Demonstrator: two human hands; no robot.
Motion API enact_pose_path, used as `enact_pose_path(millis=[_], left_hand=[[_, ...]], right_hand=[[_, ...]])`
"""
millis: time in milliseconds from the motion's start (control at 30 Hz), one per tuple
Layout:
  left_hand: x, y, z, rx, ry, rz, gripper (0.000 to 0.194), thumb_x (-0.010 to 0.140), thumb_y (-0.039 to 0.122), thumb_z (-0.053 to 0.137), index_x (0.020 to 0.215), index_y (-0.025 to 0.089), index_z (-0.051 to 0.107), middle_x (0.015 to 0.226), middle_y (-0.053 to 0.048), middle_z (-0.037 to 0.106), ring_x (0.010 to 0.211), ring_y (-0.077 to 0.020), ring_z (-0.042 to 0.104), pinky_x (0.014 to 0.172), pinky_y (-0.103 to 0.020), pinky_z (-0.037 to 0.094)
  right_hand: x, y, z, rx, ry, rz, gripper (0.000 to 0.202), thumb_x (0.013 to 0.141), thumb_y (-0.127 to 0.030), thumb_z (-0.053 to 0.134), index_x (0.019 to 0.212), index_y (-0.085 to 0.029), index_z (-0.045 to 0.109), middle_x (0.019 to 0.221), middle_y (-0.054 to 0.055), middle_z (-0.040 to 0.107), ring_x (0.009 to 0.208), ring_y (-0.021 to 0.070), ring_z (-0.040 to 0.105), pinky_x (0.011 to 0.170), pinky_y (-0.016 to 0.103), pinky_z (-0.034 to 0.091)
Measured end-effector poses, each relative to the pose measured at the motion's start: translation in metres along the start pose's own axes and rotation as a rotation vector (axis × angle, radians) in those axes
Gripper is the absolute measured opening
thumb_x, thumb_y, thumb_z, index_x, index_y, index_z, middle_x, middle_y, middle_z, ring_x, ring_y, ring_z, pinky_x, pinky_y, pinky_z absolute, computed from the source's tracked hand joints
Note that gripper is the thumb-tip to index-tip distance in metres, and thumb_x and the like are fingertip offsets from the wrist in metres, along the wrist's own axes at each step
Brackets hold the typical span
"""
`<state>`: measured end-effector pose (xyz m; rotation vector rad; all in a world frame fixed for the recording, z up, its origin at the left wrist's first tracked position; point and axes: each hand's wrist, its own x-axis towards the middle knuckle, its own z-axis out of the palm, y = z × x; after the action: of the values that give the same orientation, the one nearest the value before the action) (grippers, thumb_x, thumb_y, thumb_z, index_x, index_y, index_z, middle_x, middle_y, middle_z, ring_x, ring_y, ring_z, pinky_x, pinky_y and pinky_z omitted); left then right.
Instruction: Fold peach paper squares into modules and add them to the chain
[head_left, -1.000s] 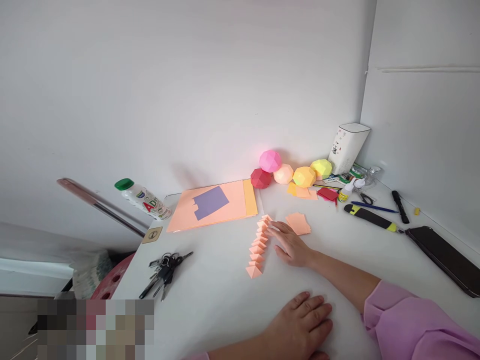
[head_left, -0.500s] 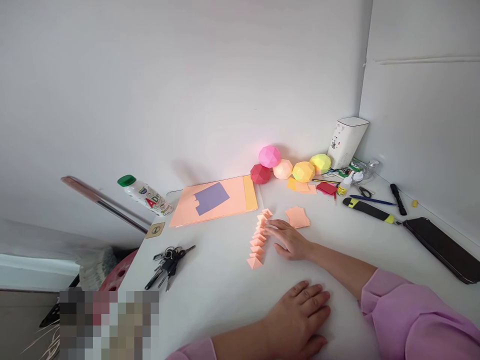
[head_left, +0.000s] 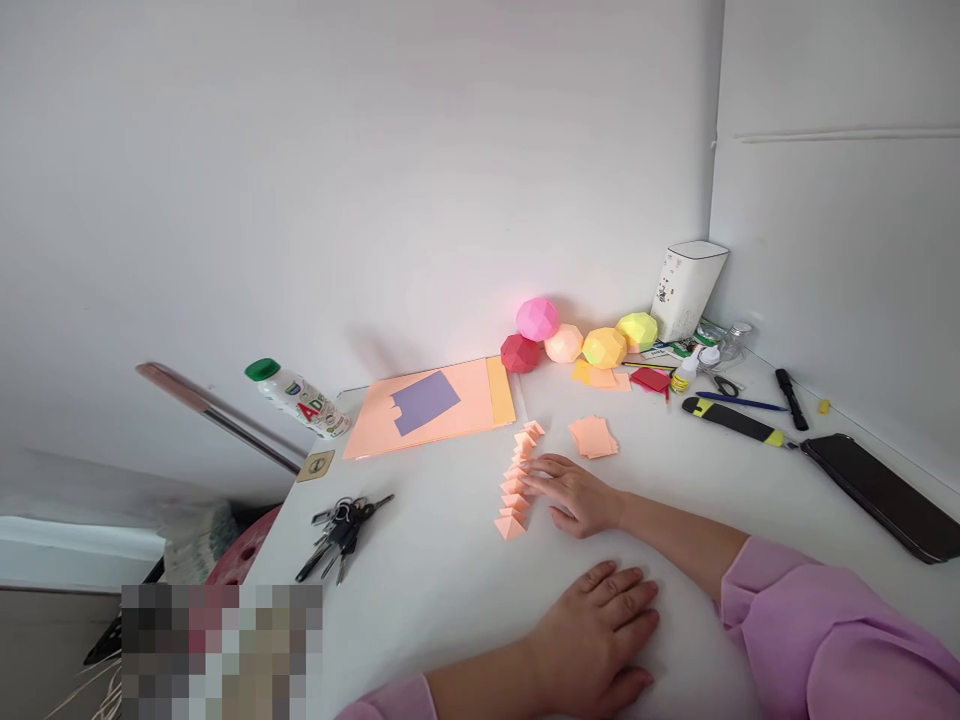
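A row of folded peach paper pieces [head_left: 511,502] stands on the white table [head_left: 442,600], the pieces overlapping from near to far. At its right side is my right hand [head_left: 581,495], fingers stretched out, the fingertips at the middle of the row. Whether they press on a piece or only graze it I cannot tell. My left hand [head_left: 600,625] lies flat on the table closer to me, fingers spread, holding nothing. Just beyond my right hand sits a small stack of flat peach paper squares [head_left: 594,437].
Faceted paper balls [head_left: 537,319] line the wall. Peach sheets [head_left: 472,400] with a purple piece [head_left: 424,402], a bottle [head_left: 300,398] and keys [head_left: 343,530] are at left. At right are a utility knife [head_left: 735,420], a glue bottle [head_left: 682,375], scissors [head_left: 725,386] and a dark case [head_left: 881,495].
My right hand has moved slightly nearer to me along the paper row. My left hand stays in place. The whole view has shifted a little.
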<state>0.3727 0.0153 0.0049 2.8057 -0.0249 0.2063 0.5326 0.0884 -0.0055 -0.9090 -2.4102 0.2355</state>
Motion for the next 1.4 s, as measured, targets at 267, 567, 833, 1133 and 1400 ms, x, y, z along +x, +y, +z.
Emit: enact_pose_path(millis=[267, 567, 833, 1133, 1400], left_hand=[[-0.001, -0.002, 0.003, -0.018, 0.000, -0.006, 0.049, 0.090, 0.041, 0.033, 0.129, 0.011, 0.041, 0.144, -0.009, 0.034, 0.134, -0.0240, 0.024, 0.111, -0.042, 0.014], [-0.001, -0.001, 0.002, 0.035, -0.007, -0.003, 0.049, 0.090, 0.041, 0.034, 0.128, 0.012, 0.041, 0.144, -0.008, 0.034, 0.133, -0.0231, 0.024, 0.110, -0.042, 0.017], [0.000, 0.000, 0.002, -0.011, 0.002, -0.020, 0.049, 0.088, 0.042, 0.038, 0.127, 0.012, 0.043, 0.140, -0.010, 0.039, 0.130, -0.0234, 0.029, 0.108, -0.039, 0.021], [0.001, -0.001, 0.006, -0.026, 0.020, -0.033, 0.051, 0.088, 0.045, 0.038, 0.128, 0.014, 0.041, 0.134, -0.006, 0.047, 0.118, -0.0207, 0.044, 0.101, -0.034, 0.029], [0.000, 0.000, 0.008, -0.033, 0.017, -0.035, 0.052, 0.088, 0.045, 0.037, 0.129, 0.013, 0.040, 0.135, -0.009, 0.046, 0.120, -0.0228, 0.043, 0.101, -0.035, 0.028]], right_hand=[[0.001, -0.007, 0.001, 0.039, 0.073, -0.084, 0.064, 0.068, -0.008, 0.041, 0.132, -0.014, 0.034, 0.121, 0.013, 0.055, 0.123, 0.0236, 0.039, 0.100, 0.048, 0.033], [0.004, -0.019, 0.002, 0.036, 0.005, -0.161, 0.063, 0.067, -0.007, 0.040, 0.130, -0.014, 0.035, 0.107, 0.009, 0.064, 0.124, 0.0233, 0.038, 0.100, 0.047, 0.032], [0.004, -0.036, 0.019, 0.048, 0.087, 0.171, 0.016, 0.083, -0.020, 0.045, 0.076, -0.020, 0.060, 0.061, 0.003, 0.059, 0.072, 0.0197, 0.052, 0.066, 0.033, 0.045], [0.018, -0.057, 0.039, -0.047, 0.118, 0.583, 0.020, 0.072, -0.027, 0.069, 0.066, -0.018, 0.053, 0.062, 0.002, 0.061, 0.063, 0.0182, 0.053, 0.057, 0.029, 0.044], [0.025, -0.054, 0.035, -0.033, 0.005, 0.668, 0.015, 0.072, -0.022, 0.069, 0.064, -0.018, 0.057, 0.063, 0.001, 0.063, 0.068, 0.0190, 0.056, 0.058, 0.029, 0.043]])
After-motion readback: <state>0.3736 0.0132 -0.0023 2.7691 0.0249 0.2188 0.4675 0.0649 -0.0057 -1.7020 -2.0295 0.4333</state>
